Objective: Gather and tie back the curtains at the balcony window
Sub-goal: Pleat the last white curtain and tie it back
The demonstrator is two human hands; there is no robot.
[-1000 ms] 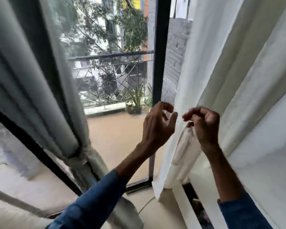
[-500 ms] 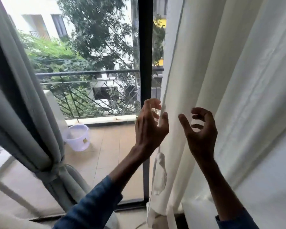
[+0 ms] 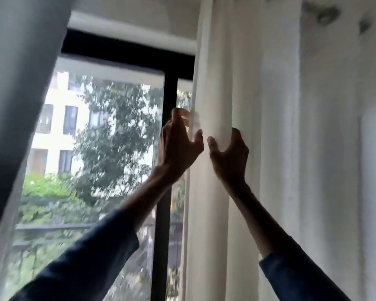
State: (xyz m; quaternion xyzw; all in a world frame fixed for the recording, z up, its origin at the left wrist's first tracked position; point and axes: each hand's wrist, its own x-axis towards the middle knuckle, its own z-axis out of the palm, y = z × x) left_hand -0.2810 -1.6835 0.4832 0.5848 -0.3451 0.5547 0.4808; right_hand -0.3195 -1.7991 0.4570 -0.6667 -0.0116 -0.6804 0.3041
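Observation:
The white right curtain (image 3: 280, 148) hangs in long vertical folds from the top of the frame. My right hand (image 3: 228, 155) is raised to it and cups one rounded fold, which sits between thumb and fingers. My left hand (image 3: 178, 146) is up beside it at the curtain's left edge. Its fingers are spread and blurred, with the tips touching the thin edge cloth. The grey left curtain (image 3: 20, 83) slants down the left side, and its tie is out of view.
A black window frame post (image 3: 162, 213) stands just left of the white curtain. Through the glass I see a balcony railing (image 3: 52, 227), trees and a pale building. Curtain rings (image 3: 326, 15) show at the top right.
The view has swung upward from the floor toward the top of the window. Both hands rose along the right curtain. My right hand went from open in the air to cupping a fold.

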